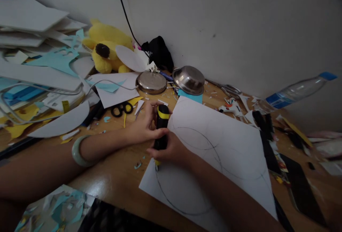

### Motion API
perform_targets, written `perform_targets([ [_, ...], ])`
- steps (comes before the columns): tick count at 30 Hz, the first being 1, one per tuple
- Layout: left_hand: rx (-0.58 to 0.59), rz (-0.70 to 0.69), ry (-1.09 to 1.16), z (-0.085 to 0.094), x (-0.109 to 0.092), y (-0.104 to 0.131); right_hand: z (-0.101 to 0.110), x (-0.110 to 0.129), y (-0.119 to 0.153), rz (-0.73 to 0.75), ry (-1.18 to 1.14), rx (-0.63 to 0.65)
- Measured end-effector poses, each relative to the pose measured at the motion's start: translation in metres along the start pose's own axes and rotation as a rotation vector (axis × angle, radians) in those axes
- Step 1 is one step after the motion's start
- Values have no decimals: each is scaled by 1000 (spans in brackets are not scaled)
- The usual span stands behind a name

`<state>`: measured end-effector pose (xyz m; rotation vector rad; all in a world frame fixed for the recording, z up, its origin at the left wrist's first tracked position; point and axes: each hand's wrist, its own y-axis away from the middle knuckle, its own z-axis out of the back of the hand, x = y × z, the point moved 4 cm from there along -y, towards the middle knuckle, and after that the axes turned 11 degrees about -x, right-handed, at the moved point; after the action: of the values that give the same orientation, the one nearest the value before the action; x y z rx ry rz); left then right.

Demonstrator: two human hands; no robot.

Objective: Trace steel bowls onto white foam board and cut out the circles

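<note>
My right hand [173,148] is wrapped round the lower part of a black and yellow utility knife [162,121]. The knife stands nearly upright, its metal tip down at the left edge of a white sheet [235,146]. My left hand [146,127] closes on the knife's upper part from the left, thumb across the handle. Several large overlapping circles are drawn in thin dark lines on the sheet, and the tip is close to the nearest one. My right forearm covers part of that circle.
Black-handled scissors [122,109] and paper scraps lie left of my hands. Behind are a metal lid [151,82], a metal bowl [189,79] and a yellow plush toy [109,47]. Stacked white boards [29,11] fill the left; a glue gun [232,107] and plastic bottle [299,91] are right.
</note>
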<state>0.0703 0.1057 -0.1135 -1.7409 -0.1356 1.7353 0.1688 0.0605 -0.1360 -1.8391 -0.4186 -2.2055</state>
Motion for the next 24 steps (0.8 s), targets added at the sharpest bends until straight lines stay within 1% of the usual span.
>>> perform_targets([
  [2,13,10,-31,-1,1,-1,0,-2,0,-2,-6,-31],
  [6,-7,18,-52,-1,1,-2,-3,-1,1,-15,-49,-37],
  [10,2,37,-27,-3,3,-1,-2,0,3,0,-64,-101],
  [15,-6,66,15,-5,5,-1,-2,-3,1,18,-84,-94],
  [19,-27,78,-25,-5,4,-3,-1,-4,-1,41,-96,-141],
  [24,-26,101,-65,-5,7,-4,2,-6,-2,30,-82,-181],
])
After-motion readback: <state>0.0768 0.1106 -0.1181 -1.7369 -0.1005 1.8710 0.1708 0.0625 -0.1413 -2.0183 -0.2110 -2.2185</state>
